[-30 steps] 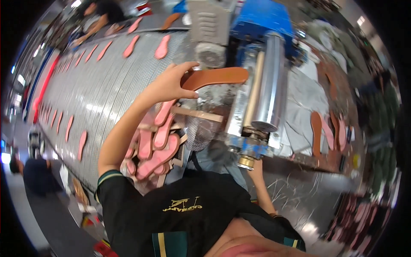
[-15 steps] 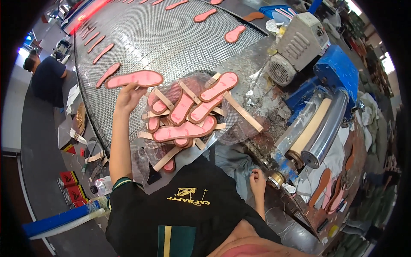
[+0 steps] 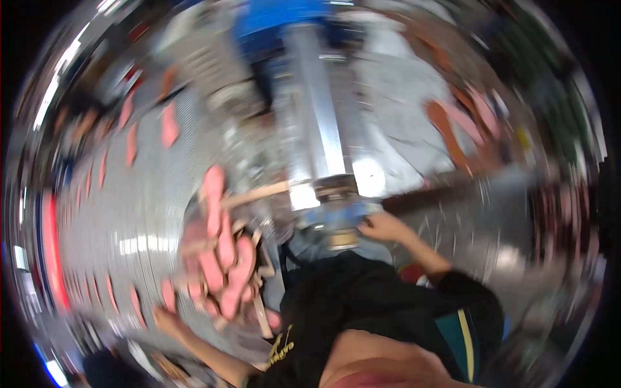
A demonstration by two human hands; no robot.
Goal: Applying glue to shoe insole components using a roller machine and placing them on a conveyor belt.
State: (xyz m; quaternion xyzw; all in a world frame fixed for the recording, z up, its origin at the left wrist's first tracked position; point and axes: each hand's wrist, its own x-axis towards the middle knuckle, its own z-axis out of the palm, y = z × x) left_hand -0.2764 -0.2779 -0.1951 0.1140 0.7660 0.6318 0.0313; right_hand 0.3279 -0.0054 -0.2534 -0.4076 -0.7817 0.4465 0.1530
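Note:
The view is smeared by motion. My left hand (image 3: 169, 321) is low at the left, at the near end of a pink insole (image 3: 169, 294) over the mesh belt; the blur hides whether its fingers grip it. To the right of that hand lies a heap of pink insoles (image 3: 240, 268) with brown edges, mixed with pale strips (image 3: 261, 313). My right hand (image 3: 383, 227) is beside the brass-coloured end (image 3: 343, 240) of a roller machine. Its fingers look curled together, and what they may hold cannot be made out.
The mesh belt (image 3: 155, 220) carries several spaced insoles on the left. Ahead stands the machine with a shiny metal roller (image 3: 323, 116) and a blue housing (image 3: 278, 16). White cloth (image 3: 407, 110) and brown and pink insoles (image 3: 446, 132) lie right of it.
My view has swung right, so the belt and heap now appear at the left and the roller ahead. My left hand has shifted to the end of the insole it was holding at mid-length.

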